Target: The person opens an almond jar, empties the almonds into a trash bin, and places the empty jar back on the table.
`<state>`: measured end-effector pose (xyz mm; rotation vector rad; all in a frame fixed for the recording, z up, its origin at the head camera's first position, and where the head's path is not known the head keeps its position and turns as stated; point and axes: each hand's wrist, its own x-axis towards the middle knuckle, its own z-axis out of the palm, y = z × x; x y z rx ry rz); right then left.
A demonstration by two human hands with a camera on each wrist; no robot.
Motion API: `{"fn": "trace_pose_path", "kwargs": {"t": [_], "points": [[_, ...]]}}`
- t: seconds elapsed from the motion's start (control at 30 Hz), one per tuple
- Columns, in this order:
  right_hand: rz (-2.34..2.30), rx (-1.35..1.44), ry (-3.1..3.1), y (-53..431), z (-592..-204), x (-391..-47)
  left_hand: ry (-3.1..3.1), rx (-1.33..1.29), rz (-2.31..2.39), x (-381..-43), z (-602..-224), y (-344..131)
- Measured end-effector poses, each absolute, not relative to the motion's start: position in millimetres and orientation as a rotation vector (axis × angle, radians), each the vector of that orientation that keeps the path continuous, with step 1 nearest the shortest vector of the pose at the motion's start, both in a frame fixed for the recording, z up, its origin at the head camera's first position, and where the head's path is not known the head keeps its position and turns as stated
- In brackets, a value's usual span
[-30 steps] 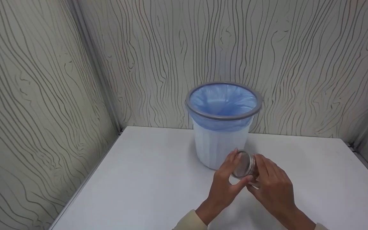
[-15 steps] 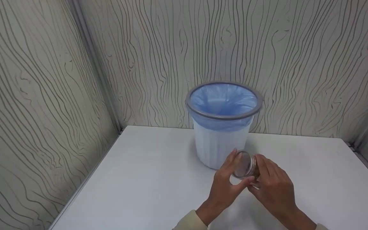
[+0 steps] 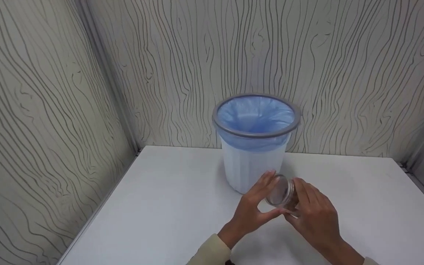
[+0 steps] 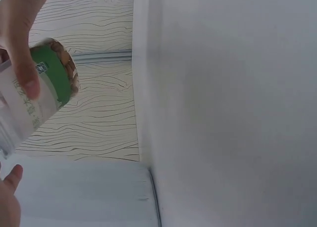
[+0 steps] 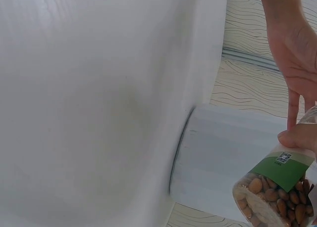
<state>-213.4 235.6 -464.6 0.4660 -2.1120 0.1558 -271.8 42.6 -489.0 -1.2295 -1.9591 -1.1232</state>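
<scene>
A clear jar of almonds [image 5: 270,197] with a green and white label [image 5: 282,167] is tilted, its transparent lid [image 3: 279,191] facing left. My right hand [image 3: 317,217] grips the jar's body, thumb across the label in the right wrist view. At the lid end, my left hand [image 3: 250,211] spans the rim, with fingertips at its upper edge and thumb along its lower side. In the left wrist view the nuts show at the jar's base [image 4: 69,71]. Part of the jar is hidden behind my right fingers in the head view.
Just behind the hands stands a white bin [image 3: 252,162] with a grey rim and a blue liner [image 3: 258,114]. It rests on a white table [image 3: 171,195], with wood-patterned walls [image 3: 182,73] at the back and left.
My left hand has shifted slightly left and down, its thumb lower and farther left around the lid. My right hand and the jar stay nearly where they were.
</scene>
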Motion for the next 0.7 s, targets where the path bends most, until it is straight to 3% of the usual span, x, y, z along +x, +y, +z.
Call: {"fn": "trace_pose_path", "kwargs": {"t": [0.7], "points": [[0.154, 0.48, -2.098, 233.1, -465.1, -213.3, -1.932, -1.219, -1.147, -269.8, -489.4, 47.5]]}}
